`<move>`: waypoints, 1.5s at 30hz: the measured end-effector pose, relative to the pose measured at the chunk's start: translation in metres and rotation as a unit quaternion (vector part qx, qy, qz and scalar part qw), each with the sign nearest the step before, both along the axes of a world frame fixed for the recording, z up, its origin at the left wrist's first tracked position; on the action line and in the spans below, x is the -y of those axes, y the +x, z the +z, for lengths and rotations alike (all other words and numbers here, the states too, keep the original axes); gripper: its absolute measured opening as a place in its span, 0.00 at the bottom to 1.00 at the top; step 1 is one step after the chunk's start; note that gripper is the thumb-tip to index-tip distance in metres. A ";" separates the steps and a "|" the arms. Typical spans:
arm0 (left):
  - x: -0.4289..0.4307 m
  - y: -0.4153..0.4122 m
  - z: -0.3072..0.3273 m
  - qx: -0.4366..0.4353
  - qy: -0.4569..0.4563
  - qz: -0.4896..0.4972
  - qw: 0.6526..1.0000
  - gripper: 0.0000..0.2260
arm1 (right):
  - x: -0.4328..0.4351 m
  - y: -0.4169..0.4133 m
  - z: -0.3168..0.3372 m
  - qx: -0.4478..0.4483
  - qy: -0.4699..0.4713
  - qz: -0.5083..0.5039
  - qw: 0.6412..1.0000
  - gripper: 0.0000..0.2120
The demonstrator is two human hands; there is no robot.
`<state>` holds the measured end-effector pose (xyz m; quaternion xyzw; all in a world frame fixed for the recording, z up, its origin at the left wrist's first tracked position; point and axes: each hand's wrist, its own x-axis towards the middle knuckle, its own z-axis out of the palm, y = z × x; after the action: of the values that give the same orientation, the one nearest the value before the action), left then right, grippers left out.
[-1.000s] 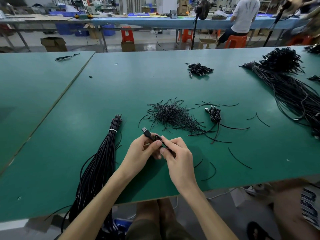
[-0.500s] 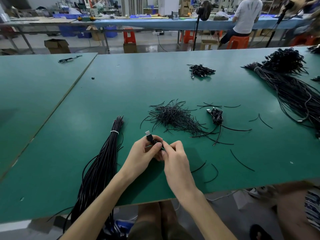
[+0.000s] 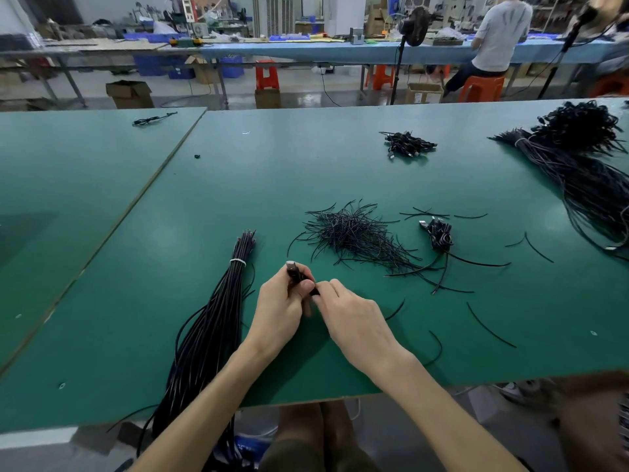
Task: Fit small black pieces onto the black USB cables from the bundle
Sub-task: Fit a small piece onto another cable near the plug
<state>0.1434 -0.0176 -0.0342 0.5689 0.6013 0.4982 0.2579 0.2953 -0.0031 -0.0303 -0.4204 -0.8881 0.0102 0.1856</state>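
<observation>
Left grip (image 3: 279, 303) curls round the USB cable (image 3: 292, 270); right grip (image 3: 354, 318) pinches a small black piece (image 3: 315, 292) against it

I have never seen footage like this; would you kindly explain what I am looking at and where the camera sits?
There is no machine: a camera worn on a person's head looks down at their bare hands. The left hand grips a black USB cable below its plug; the right hand pinches the cable beside it. On the green table lie a tied cable bundle, a pile of short black pieces, a coiled cable and a large cable heap at the right.
</observation>
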 end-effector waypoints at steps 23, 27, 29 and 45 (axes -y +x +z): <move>-0.002 0.000 0.002 -0.003 -0.040 0.035 0.999 0.12 | 0.000 -0.005 -0.002 0.026 -0.012 -0.014 0.999 0.13; -0.011 -0.011 0.018 0.022 -0.102 -0.064 0.992 0.06 | 0.000 -0.003 -0.001 0.002 -0.015 -0.017 1.000 0.14; -0.020 -0.020 0.031 0.023 -0.131 -0.135 0.982 0.08 | -0.002 -0.002 -0.002 -0.017 -0.039 -0.032 0.999 0.14; -0.142 0.007 0.028 -0.125 -0.153 0.050 0.979 0.12 | -0.015 0.009 -0.001 -0.319 -0.241 -0.084 0.913 0.20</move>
<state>0.1500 0.1243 -0.0059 0.5493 0.7259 0.3376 0.2397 0.3038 0.0115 -0.0309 -0.4999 -0.7134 0.3421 0.3524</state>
